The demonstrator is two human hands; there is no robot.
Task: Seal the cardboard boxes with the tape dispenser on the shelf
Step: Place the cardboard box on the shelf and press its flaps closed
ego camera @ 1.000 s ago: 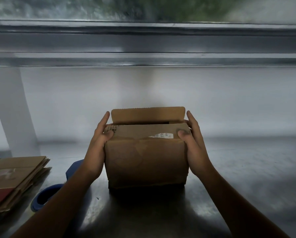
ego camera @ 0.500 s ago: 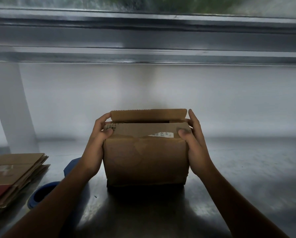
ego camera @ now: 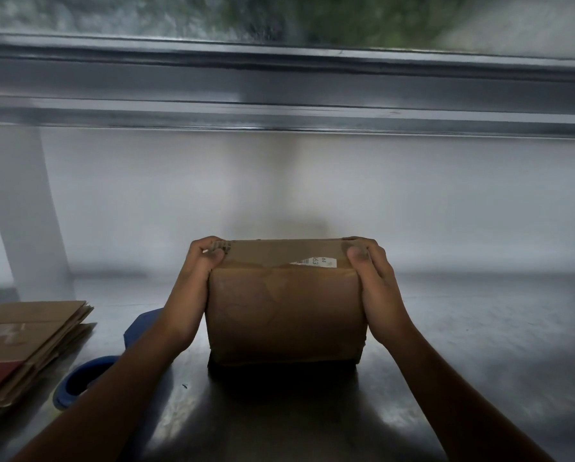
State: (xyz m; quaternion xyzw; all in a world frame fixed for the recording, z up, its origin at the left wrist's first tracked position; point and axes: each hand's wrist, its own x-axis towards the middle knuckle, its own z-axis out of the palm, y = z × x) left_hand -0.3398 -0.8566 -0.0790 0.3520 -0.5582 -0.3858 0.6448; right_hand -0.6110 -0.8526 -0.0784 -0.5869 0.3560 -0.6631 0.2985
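Holding the cardboard box (ego camera: 286, 315) down on the counter (ego camera: 479, 361), one grip at each short end. Left hand (ego camera: 192, 295) wrapped round the box's left top corner, right hand (ego camera: 376, 288) round its right top corner. Thumbs on the near face, fingers curled over the folded-down flaps (ego camera: 279, 250) and pressing them shut. Both grips closed on the box, nothing else in either. Long axis of the box running left to right across the view, and probably the top seam with it, though hidden from here behind the near top edge. Just left of the box and a little nearer the body, partly covered by the left forearm (ego camera: 112, 378): what looks to be the blue tape dispenser (ego camera: 79, 381), loop handle toward the near side. Further left of the box, a stack of flattened cardboard (ego camera: 22, 341). Judging from that, left grip by far the nearer to the dispenser, right grip well apart on the box's far side. So likely: let go with the left, pin the flaps with the right alone, then run tape along the box's length. Risk of flaps springing open once one end is released.
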